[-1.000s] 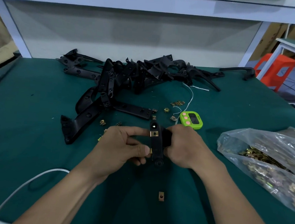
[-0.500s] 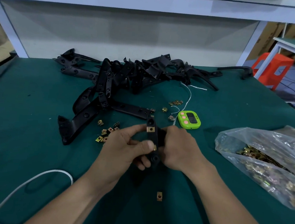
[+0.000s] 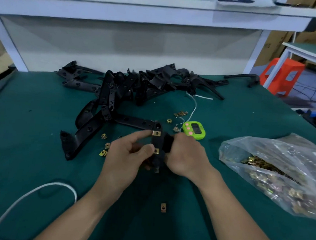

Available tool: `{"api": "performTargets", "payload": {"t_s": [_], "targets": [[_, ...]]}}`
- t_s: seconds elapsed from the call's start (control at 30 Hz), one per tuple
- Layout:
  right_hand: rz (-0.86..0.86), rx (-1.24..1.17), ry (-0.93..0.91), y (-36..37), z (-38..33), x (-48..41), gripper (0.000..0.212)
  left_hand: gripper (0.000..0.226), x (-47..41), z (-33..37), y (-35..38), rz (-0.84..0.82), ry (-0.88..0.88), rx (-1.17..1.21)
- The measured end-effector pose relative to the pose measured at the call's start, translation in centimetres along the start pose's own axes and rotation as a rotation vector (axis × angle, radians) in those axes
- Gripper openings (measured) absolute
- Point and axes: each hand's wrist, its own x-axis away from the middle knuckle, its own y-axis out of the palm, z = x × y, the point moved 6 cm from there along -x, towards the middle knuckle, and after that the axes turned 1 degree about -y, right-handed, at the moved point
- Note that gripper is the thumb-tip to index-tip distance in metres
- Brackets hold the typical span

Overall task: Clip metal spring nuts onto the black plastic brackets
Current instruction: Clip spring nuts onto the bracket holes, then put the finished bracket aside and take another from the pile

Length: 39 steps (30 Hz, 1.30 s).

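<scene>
Both hands are gripping one black bracket (image 3: 158, 144), held roughly upright just left of and nearer than the green timer (image 3: 194, 130). The left hand (image 3: 126, 155) is pinching it, index fingertip touching the upper spring nut (image 3: 156, 133) and thumb pressing the lower spring nut (image 3: 156, 151). The right hand (image 3: 186, 156) is curling round the bracket's right edge. The bracket pile (image 3: 137, 88) is lying beyond and left of the timer, the nut bag (image 3: 274, 172) right of it, and a loose nut (image 3: 163, 208) well nearer.

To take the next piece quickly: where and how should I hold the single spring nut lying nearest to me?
Probably pinch the spring nut by its two long edges, from straight above: it lies flat and alone on the green mat, so both edges are free.
</scene>
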Motion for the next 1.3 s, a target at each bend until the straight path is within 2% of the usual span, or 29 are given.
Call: {"api": "performTargets", "payload": {"t_s": [0.07, 0.13, 0.23, 0.3, 0.37, 0.43, 0.53, 0.67, 0.73, 0.77, 0.87, 0.93, 0.97, 1.07, 1.13, 1.2, 1.3], "targets": [[0.006, 0.007, 0.040, -1.1, -0.1, 0.0, 0.029, 0.036, -0.3, 1.4, 0.1, 0.090, 0.047, -0.168], [-0.041, -0.113, 0.058, -2.6, 0.3, 0.4, 0.029, 0.030, -0.6, 3.6, 1.4, 0.116, 0.125, -0.281], [-0.024, -0.300, 0.014, -6.2, 1.5, 1.8, 0.019, 0.032, -1.0, 8.1, 5.5, 0.011, 0.318, -0.372], [0.018, -0.527, 0.024, -8.8, 3.2, 3.7, 0.022, 0.032, -1.9, 10.4, 8.7, -0.050, 0.402, -0.397], [0.075, -0.785, 0.066, -11.2, 5.9, 6.2, 0.027, 0.030, -2.8, 12.2, 12.3, -0.155, 0.379, -0.305], [0.148, -0.907, 0.148, -13.1, 9.6, 9.3, 0.020, 0.039, -2.9, 13.5, 16.8, -0.297, 0.339, -0.203], [0.284, -1.077, 0.267, -14.9, 15.3, 14.6, 0.010, 0.048, -1.9, 14.7, 24.8, -0.509, 0.318, -0.179], [0.508, -1.177, 0.488, -15.8, 21.8, 21.3, 0.017, 0.017, 0.7, 13.4, 36.2, -0.774, 0.200, -0.267], [0.566, -1.201, 0.617, -17.2, 24.7, 23.0, 0.013, 0.016, 1.8, 12.8, 40.9, -0.846, 0.140, -0.284], [0.626, -1.206, 0.683, -18.6, 26.6, 23.2, 0.010, 0.021, 2.0, 12.9, 42.9, -0.866, 0.092, -0.243], [0.797, -1.164, 0.754, -24.5, 33.6, 21.1, 0.014, 0.072, 1.4, 13.7, 47.3, -0.950, -0.070, -0.162], [0.919, -1.133, 0.806, -27.2, 38.3, 19.2, 0.015, 0.083, 1.2, 14.0, 48.4, -1.008, -0.103, -0.219], [0.933, -1.044, 0.876, -27.3, 40.5, 18.7, 0.018, 0.081, 1.0, 13.7, 48.3, -1.009, -0.087, -0.250], [0.800, -0.675, 1.051, -25.0, 41.7, 17.2, 0.018, 0.074, -0.6, 13.3, 46.0, -0.968, 0.048, -0.313], [0.802, -0.455, 0.975, -24.0, 38.8, 14.8, 0.015, 0.059, -3.1, 13.2, 43.1, -0.876, 0.152, -0.311], [0.801, -0.357, 0.830, -22.9, 34.2, 12.1, 0.019, 0.042, -5.9, 12.9, 39.3, -0.730, 0.189, -0.260], [0.739, -0.286, 0.635, -20.8, 27.7, 9.0, 0.023, 0.038, -9.1, 11.7, 32.8, -0.499, 0.212, -0.231]]}}
